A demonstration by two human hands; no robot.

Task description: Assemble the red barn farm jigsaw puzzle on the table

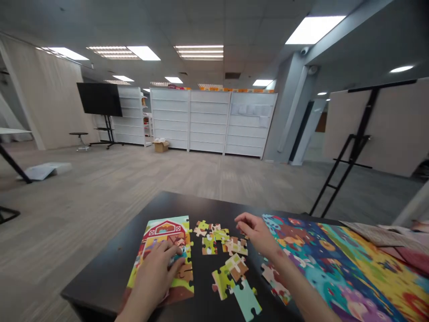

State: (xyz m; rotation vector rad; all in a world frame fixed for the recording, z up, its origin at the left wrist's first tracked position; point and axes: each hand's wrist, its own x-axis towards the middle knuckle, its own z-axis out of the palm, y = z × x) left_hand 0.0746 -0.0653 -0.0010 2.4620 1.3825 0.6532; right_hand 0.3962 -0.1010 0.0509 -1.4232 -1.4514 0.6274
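Head view, left to right. A black screen (99, 99) stands on a wheeled frame across the room, beyond the dark worktop (110, 268). Towards the worktop's left lies the barn puzzle section (167, 228), its right edge cut in tabs. Over its lower middle rests the left hand (159, 268), fingers bent; I cannot tell whether they grip a piece. Just beside it, loose puzzle pieces (209, 245) lie in two clusters, the nearer including a pale blue piece (247, 299). Next comes the right hand (256, 230), well apart from the left, fingers curled near the farther cluster; whether they hold anything, I cannot tell. Beside its forearm lies a pinkish piece (273, 281). Farther right spreads a colourful printed sheet (330, 264), blue then yellow; behind it stands a pale board (398, 129) on a black easel (355, 147).
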